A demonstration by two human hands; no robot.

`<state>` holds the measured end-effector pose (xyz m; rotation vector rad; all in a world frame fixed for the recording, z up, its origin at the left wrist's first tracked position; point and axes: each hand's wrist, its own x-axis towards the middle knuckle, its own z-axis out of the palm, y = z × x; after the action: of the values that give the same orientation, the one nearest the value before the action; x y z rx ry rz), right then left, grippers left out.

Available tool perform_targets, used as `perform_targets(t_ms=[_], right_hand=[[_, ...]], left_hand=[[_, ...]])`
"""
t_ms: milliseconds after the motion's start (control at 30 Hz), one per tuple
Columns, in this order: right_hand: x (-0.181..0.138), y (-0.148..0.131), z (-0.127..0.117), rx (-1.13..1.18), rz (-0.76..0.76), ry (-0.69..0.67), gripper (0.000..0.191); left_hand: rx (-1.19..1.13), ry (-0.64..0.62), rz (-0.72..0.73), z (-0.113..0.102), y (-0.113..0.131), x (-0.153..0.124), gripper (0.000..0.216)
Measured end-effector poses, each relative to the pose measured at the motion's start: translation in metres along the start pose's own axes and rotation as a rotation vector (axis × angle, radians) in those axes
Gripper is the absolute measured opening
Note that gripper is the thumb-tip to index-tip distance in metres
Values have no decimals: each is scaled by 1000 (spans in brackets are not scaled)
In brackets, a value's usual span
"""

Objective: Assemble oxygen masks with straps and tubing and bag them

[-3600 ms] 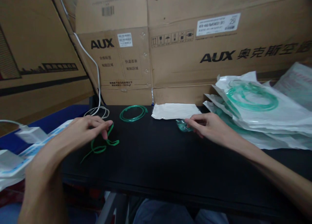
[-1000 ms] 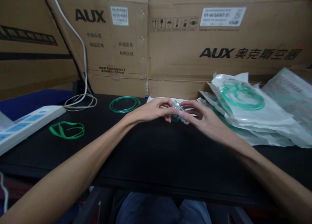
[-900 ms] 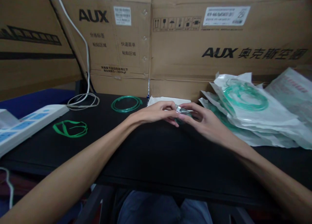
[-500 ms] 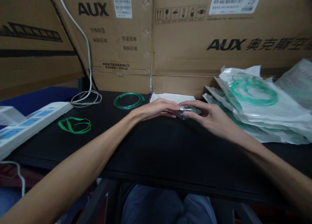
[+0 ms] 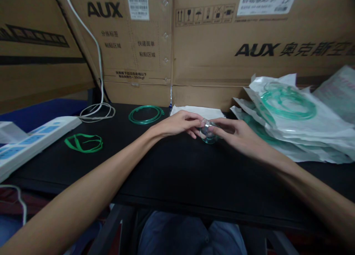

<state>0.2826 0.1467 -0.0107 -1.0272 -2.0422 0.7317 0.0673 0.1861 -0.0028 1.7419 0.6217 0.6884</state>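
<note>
Both my hands meet at the middle of the black table (image 5: 172,173). My left hand (image 5: 180,123) and my right hand (image 5: 235,133) pinch a small clear, green-tinted plastic mask piece (image 5: 207,133) between their fingertips, just above the table. A flat white pouch (image 5: 198,111) lies right behind the hands. A coil of green tubing (image 5: 145,114) rests further left, and a green elastic strap (image 5: 83,143) lies at the left of the table.
A stack of sealed white pouches with green tubing (image 5: 288,114) fills the right side. A white power strip (image 5: 33,140) sits at the left edge, with a white cable (image 5: 97,111) coiled behind it. Large cardboard boxes (image 5: 222,44) stand along the back.
My left hand let go of the green strap at the left and moved to join the right hand. The mask piece has since been lifted and tilted up between both hands.
</note>
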Motion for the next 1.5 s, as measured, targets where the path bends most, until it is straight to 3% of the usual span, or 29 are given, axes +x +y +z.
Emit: perform_targets(t_ms=[367,600,867,1200,1500], right_hand=[[0,2,5,-38,0,73,32],[1,3,4,-41,-5,104,30],[0,5,4,-121,-5,152,29],[-1,10,5,-84,2,191,27],[-4,2,0,-139,7,190,30]], left_hand=[[59,95,3,11,0,1,7],[61,60,-14,9,1,0,10],[129,266,72,6,-5,1,15],[257,132,51,17,-7,-2,24],[294,226,117,29,-7,0,27]])
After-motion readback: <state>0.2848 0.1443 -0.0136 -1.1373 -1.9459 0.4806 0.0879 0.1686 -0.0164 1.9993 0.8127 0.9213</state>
